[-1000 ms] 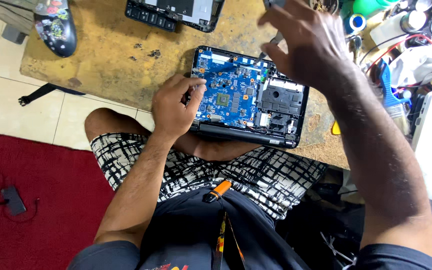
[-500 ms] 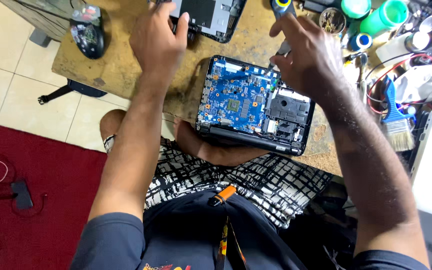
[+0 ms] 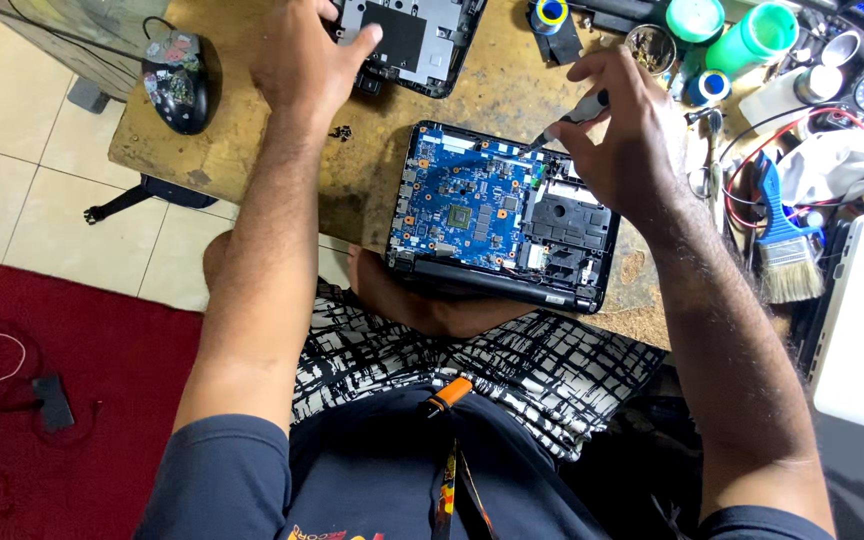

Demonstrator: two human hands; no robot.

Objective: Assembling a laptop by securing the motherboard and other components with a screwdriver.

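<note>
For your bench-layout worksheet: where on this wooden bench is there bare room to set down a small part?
Bare wood lies between the black mouse and the opened laptop, under the left hand. The bench's right end, around the blue brush and green bottle, is crowded.

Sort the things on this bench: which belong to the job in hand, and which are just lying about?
In use: laptop base, blue board, screwdriver in right hand, cover panel under left hand.
Lying about: mouse, brush, green bottle, tape roll.

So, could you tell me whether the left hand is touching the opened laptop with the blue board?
Apart. The head view shows the left hand up at the dark cover panel, with bare wooden table between it and the opened laptop.
</note>
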